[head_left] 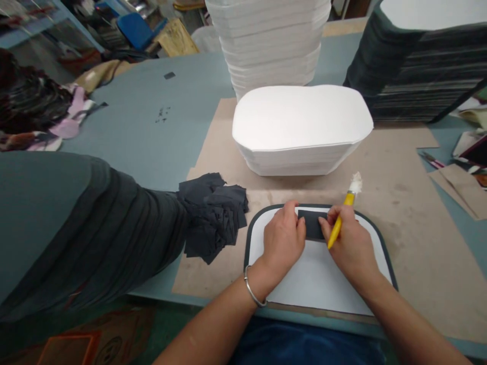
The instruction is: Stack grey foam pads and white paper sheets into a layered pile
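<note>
A white panel [315, 276] with a dark border lies flat in front of me. Across its upper edge sits a small dark fabric piece [312, 224]. My left hand [283, 233] has its closed fingers on the left end of that piece. At the piece's right end, my right hand [350, 243] pinches with thumb and finger while also gripping a yellow-handled brush [348, 200]. The brush's whitish bristles point up and away from me. To the left is a heap of similar dark fabric pieces [213, 215].
Beyond the panel stand a low stack of white panels [302, 119] and a tall white stack [270, 43]. Dark-edged panels [422, 71] are piled at back right. A big stack of dark sheets [91, 228] leans at left. Brown board [414, 213] covers the work surface.
</note>
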A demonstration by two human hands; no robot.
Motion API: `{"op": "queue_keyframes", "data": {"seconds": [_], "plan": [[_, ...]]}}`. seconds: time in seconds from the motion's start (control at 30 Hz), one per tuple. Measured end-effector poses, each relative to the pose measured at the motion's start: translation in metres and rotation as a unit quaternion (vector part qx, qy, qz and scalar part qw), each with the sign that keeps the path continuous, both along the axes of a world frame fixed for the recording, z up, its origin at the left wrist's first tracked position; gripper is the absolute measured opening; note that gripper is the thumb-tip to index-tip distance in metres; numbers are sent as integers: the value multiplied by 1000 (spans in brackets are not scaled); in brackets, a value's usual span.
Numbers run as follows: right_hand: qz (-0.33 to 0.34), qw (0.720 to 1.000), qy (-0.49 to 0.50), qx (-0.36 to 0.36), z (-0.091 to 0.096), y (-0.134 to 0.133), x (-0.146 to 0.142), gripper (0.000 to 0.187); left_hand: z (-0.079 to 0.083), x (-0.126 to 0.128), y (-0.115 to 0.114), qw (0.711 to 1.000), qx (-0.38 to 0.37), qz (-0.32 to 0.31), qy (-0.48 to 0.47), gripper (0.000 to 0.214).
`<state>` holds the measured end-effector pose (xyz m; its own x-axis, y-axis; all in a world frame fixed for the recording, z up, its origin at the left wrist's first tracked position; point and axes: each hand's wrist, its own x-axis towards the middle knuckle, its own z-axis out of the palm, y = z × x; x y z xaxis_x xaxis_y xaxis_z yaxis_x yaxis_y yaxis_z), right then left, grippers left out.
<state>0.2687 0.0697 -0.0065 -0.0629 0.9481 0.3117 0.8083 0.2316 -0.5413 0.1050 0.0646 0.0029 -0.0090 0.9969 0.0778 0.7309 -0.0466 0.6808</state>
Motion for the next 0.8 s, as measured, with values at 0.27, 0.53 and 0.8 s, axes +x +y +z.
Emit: {"op": "queue_keyframes", "data": {"seconds": [0.27,0.53,0.8], "plan": [[11,996,-82,-25,-13,14,0,7,0,6,11,993,-14,-14,115,36],[-18,991,-127,-29,-10,11,4,18,1,6,6,987,18,3,161,37],[-34,999,-42,2,9,-25,48,43,68,-95,-65,956,255,76,125,15]]}}
